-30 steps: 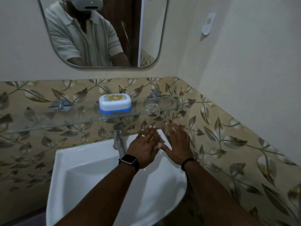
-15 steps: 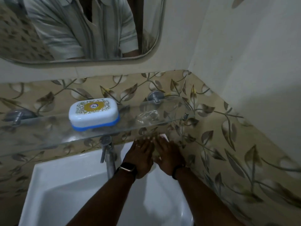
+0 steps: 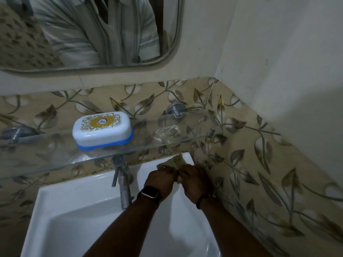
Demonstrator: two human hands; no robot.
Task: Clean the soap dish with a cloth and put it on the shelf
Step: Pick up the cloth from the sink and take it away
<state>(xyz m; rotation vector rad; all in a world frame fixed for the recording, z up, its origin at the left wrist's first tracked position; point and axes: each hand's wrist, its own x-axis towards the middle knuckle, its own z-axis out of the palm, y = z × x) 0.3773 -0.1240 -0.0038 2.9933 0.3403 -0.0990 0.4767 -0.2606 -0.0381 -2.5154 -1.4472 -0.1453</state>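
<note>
A white soap dish (image 3: 102, 129) with a blue base and a yellow label on its lid sits on the glass shelf (image 3: 55, 160) above the sink. Below the shelf's right end, a beige cloth (image 3: 175, 160) lies on the sink's back right corner. My left hand (image 3: 161, 178), with a watch on the wrist, and my right hand (image 3: 196, 179) both grip the cloth, fingers curled on it. Both hands are well below and to the right of the soap dish.
A chrome tap (image 3: 121, 182) stands just left of my left hand. The white sink (image 3: 74, 219) fills the lower view. A mirror (image 3: 89, 30) hangs above. The leaf-patterned tiled wall (image 3: 269, 164) runs close on the right. A clear object (image 3: 167, 133) lies on the shelf's right part.
The view has come closer and tilted down. My hands went from lying flat on the sink corner to curling round the cloth, which now shows beyond my fingers.
</note>
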